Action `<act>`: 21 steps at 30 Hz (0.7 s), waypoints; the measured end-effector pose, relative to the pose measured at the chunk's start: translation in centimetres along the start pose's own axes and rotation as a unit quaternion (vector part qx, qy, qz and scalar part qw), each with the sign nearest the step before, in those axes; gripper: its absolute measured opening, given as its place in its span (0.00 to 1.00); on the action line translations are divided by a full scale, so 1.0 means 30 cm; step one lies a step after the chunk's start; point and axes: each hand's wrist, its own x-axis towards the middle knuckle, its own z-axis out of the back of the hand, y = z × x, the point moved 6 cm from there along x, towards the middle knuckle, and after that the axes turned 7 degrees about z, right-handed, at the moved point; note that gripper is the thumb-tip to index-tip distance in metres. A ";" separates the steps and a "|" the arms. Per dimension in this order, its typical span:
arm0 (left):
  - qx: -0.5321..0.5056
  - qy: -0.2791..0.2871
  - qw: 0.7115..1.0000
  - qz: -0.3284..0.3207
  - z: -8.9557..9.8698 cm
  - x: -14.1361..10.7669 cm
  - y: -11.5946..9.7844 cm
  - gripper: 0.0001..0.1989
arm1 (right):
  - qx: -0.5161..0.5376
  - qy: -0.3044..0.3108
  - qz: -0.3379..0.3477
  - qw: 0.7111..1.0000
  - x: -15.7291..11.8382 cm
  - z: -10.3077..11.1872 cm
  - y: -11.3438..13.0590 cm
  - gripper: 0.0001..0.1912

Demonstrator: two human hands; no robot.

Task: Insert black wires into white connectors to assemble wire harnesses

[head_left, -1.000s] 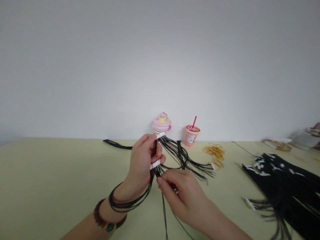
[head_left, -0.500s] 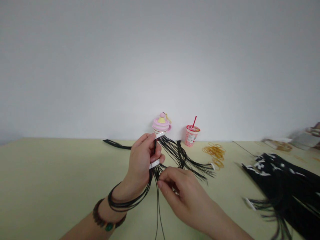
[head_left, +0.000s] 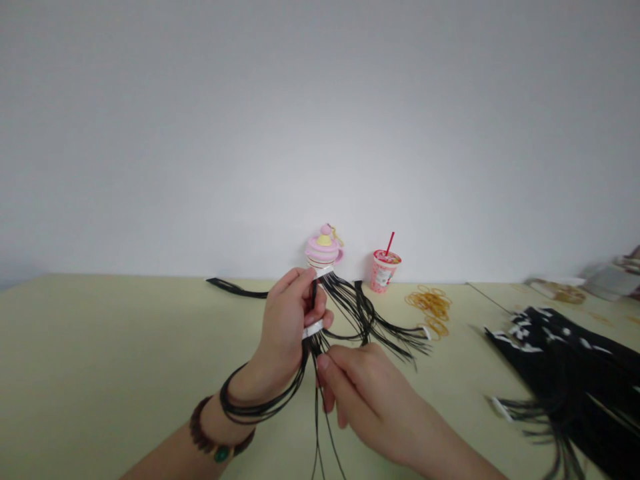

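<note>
My left hand (head_left: 287, 323) is closed around a bundle of thin black cords, with one white connector (head_left: 324, 272) above its fingertips and another white connector (head_left: 313, 328) below them. Some of the black cords (head_left: 260, 410) loop around my left wrist, beside a beaded bracelet. Just below the lower connector, my right hand (head_left: 367, 393) pinches one or more thin cords between thumb and forefinger. A few loose cord ends (head_left: 317, 433) hang down between the hands. More black cords (head_left: 347, 300) fan out to the right behind them.
Against the wall stand a pink cupcake-shaped item (head_left: 324, 250) and a pink cup with a red straw (head_left: 384, 270). Yellow rubber bands (head_left: 430, 305) lie right of the cup. Black cord bundles with white ends (head_left: 565, 373) cover the right side of the pale table (head_left: 125, 347).
Both hands have shifted slightly, the left one to the right. The right hand's lower fingers have spread downward, and the hanging cord ends have swung to the right.
</note>
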 end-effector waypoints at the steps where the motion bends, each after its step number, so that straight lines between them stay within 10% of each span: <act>1: 0.000 0.000 1.000 0.004 -0.002 -0.001 0.002 0.12 | -0.015 -0.003 -0.005 1.000 0.001 0.000 -0.003 0.18; 21: 0.002 -0.006 1.000 -0.010 0.004 0.001 -0.002 0.12 | -0.017 -0.014 0.002 1.000 0.010 -0.014 -0.020 0.15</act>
